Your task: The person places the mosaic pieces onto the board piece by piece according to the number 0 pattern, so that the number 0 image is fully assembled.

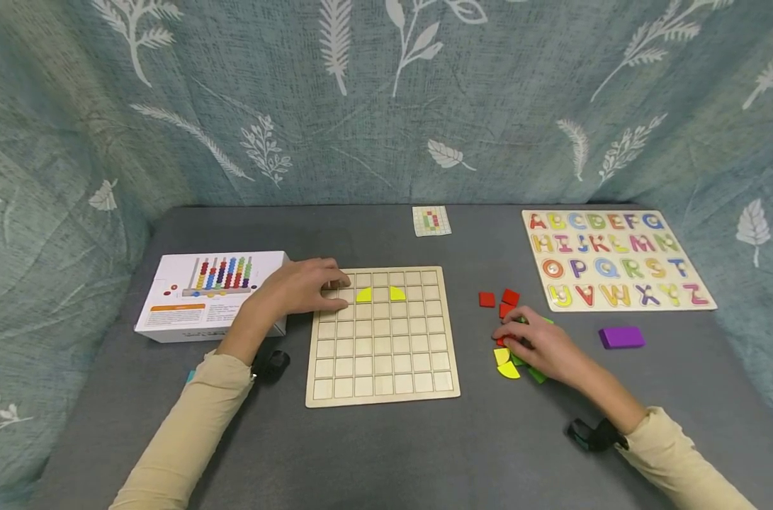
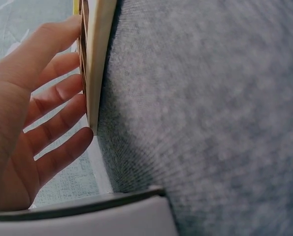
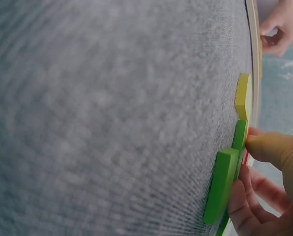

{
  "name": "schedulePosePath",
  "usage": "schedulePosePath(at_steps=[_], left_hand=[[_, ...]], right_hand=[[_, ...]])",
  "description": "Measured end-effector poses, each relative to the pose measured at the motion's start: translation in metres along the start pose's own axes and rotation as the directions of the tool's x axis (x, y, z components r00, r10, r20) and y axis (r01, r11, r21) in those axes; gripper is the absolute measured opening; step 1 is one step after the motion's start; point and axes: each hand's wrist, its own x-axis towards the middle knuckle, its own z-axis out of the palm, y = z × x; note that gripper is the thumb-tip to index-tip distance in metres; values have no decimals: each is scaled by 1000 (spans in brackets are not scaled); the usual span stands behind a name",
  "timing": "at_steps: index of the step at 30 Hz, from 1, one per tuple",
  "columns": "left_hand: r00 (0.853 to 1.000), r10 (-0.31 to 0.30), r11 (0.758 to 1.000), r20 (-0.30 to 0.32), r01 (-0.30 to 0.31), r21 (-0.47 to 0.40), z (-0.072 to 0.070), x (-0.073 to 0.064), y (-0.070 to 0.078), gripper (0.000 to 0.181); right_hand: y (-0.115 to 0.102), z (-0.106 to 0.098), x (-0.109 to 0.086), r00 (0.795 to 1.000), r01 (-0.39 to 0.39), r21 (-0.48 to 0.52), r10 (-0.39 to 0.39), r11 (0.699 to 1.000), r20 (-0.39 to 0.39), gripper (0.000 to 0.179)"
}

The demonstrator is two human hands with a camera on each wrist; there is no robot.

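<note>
In the head view a wooden grid board lies in the middle. Two yellow quarter-circle tiles sit in cells of its upper part. My left hand rests at the board's upper left edge, fingers spread and loosely bent, fingertips against it in the left wrist view. To the right of the board, my right hand reaches into a pile of tiles, thumb and fingers bent about a red tile; whether they pinch it is unclear. Green tiles lie beside its fingers, and a yellow quarter-circle is just in front.
Several red square tiles lie beyond my right hand. A wooden alphabet board is at the right, with a purple block below it. A white box stands at left. A small pattern card lies at the back.
</note>
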Motion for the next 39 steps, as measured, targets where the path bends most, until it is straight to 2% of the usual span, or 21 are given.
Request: schedulePosePath(at_steps=[9,18,26,34,39], left_hand=[[1000,-3,1000,-6,3,1,-1,0,0,35],[1000,2,1000,-15,-2,-4,1,-1,0,36],[1000,7,1000,-17,-7,-9,2,-1,-1,34],[1000,0,1000,-13,0,-8,1,-1,0,34],[1000,4,1000,-12,-4,-13,1,-1,-1,34]], right_hand=[[-4,-3,1,995,-83,-17,84,996,46,15],[-4,-3,-1,998,-53,-7,53,999,17,20],[-3,-3,-2,998,-60,1,60,998,13,20],[-3,-2,1,994,-98,11,98,995,51,19],[-3,-5,3,995,-93,46,91,995,48,21]])
